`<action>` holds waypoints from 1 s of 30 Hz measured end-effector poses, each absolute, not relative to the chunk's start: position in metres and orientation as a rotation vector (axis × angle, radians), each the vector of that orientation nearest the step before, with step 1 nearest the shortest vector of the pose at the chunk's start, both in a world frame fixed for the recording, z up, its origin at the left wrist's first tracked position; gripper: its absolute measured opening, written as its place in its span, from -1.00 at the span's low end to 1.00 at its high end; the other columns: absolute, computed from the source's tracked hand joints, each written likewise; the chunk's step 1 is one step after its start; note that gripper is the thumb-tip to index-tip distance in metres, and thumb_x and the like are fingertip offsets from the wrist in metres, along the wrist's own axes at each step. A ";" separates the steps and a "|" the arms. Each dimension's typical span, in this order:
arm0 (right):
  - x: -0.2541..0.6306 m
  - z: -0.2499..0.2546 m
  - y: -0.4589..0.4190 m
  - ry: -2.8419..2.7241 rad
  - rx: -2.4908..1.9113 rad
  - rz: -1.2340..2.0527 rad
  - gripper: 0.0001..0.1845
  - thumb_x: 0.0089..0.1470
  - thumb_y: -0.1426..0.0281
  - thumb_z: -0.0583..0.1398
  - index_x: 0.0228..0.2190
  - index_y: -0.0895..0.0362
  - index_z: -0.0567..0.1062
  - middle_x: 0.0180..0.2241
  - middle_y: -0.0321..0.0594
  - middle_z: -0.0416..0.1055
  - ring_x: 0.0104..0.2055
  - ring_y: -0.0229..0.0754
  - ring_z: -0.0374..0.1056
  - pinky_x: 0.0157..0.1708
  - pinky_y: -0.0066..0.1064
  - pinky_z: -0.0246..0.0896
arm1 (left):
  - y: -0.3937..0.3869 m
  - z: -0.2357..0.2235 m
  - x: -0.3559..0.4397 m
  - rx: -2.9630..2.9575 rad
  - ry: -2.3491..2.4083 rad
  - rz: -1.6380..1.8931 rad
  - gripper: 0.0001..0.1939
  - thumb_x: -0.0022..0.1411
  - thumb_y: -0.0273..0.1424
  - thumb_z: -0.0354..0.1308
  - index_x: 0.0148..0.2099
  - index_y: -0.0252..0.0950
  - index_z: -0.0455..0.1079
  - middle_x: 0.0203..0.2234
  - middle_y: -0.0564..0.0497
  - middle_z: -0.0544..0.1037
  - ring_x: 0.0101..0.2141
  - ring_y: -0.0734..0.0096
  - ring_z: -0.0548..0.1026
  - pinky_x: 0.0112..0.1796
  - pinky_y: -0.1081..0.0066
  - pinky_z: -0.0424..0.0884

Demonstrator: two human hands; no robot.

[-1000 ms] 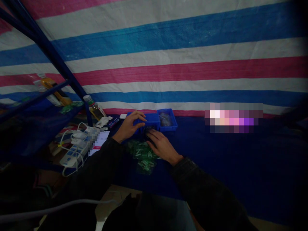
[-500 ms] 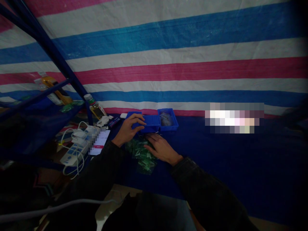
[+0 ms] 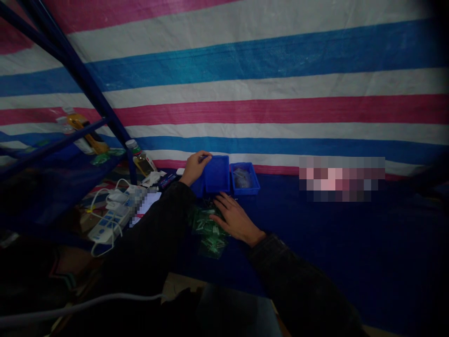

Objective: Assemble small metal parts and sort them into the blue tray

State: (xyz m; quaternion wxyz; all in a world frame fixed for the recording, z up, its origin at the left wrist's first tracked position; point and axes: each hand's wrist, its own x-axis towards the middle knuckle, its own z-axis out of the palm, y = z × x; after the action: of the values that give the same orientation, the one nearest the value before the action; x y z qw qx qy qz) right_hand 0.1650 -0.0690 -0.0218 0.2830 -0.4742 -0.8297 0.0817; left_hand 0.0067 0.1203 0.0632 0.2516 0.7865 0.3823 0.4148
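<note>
My left hand (image 3: pixel 194 167) grips the far left edge of a blue plastic bin (image 3: pixel 216 174) and holds it tipped up on the dark blue table. My right hand (image 3: pixel 234 218) lies flat with fingers spread on a heap of small green parts in clear bags (image 3: pixel 209 231), just in front of the tipped bin. A second blue bin (image 3: pixel 245 178) with pale contents stands upright beside the first, to its right. Both arms wear dark sleeves.
A white power strip with cables (image 3: pixel 108 220) and a paper (image 3: pixel 149 204) lie at the left. A bottle (image 3: pixel 140 159) stands by a blue shelf post (image 3: pixel 105 112). A striped tarp (image 3: pixel 266 89) hangs behind the table. A grey cable (image 3: pixel 80 306) runs near my lap.
My left hand has tilted the blue bin up from flat to standing on edge. My right hand slid slightly forward over the green parts and its fingers spread out.
</note>
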 end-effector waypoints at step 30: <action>0.205 -0.041 -0.040 -1.596 -1.493 0.067 -0.59 0.27 0.48 0.01 0.04 0.18 0.52 0.12 0.00 0.41 0.30 0.08 0.06 0.29 0.09 0.08 | 0.054 0.019 -0.014 2.289 1.421 0.992 -0.66 0.47 -0.30 -0.09 0.15 -0.18 0.39 0.10 -0.09 0.48 0.15 0.19 0.38 0.22 0.12 0.21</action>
State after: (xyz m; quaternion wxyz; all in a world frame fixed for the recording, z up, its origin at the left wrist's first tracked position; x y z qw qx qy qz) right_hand 0.2052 -0.0402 -0.0411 0.4598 -0.6064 -0.6481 0.0274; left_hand -0.0141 0.0543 0.0188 0.1349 0.7900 0.4904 0.3424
